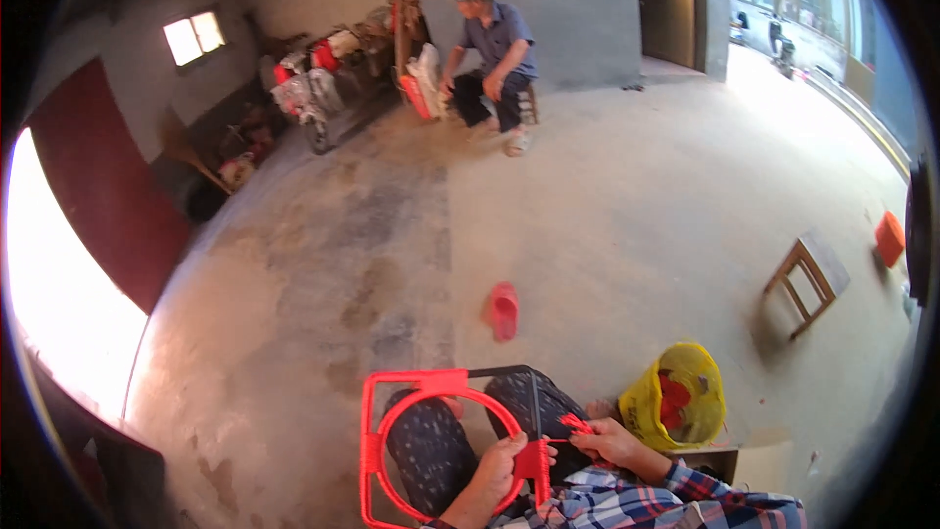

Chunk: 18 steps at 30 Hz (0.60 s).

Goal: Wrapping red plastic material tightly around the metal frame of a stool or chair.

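Square frame (pixel 441 383), largely red-wrapped, black bar left bare at the upper right corner, is held over the lap, above dark patterned trousers (pixel 426 460). Frame is grasped by the left hand (pixel 499 462) at the right side of its inner ring (pixel 392 419). A bundle of red cord (pixel 576 423) is pinched in the right hand (pixel 609 443), just right of the frame. One strand is seen running toward the right bar — whether fastened there cannot be told. Yellow bucket (pixel 641 409), red material inside, is placed near the right hand. Red slipper (pixel 504 312) noted on the floor ahead; another person (pixel 499 44) is seated well apart.
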### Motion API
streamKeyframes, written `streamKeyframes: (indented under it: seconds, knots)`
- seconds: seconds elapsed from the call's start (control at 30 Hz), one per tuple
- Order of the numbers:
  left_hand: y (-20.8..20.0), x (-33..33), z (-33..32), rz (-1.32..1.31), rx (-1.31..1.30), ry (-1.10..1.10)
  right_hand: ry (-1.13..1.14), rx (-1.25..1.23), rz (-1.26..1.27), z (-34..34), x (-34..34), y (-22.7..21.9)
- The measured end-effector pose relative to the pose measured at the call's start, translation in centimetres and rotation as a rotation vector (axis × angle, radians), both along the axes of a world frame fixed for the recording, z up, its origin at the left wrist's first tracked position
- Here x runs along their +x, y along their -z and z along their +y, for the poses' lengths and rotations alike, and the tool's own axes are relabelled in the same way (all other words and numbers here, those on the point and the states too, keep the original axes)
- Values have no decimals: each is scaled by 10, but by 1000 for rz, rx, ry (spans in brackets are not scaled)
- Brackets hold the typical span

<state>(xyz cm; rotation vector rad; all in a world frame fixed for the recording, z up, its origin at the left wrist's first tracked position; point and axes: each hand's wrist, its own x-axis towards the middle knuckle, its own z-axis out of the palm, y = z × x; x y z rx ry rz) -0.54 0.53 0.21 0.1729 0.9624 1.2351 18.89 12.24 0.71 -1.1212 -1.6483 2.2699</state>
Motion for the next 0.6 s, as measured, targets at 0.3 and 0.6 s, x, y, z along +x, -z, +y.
streamKeyframes:
  seconds: [0.3, 0.6]
  knots:
    - [-2, 1, 2, 37, -34, 2, 5, -46, 32, 1, 3, 18]
    - [-3, 1, 2, 22, -10, -29, -8, 1, 45, 1, -1, 13]
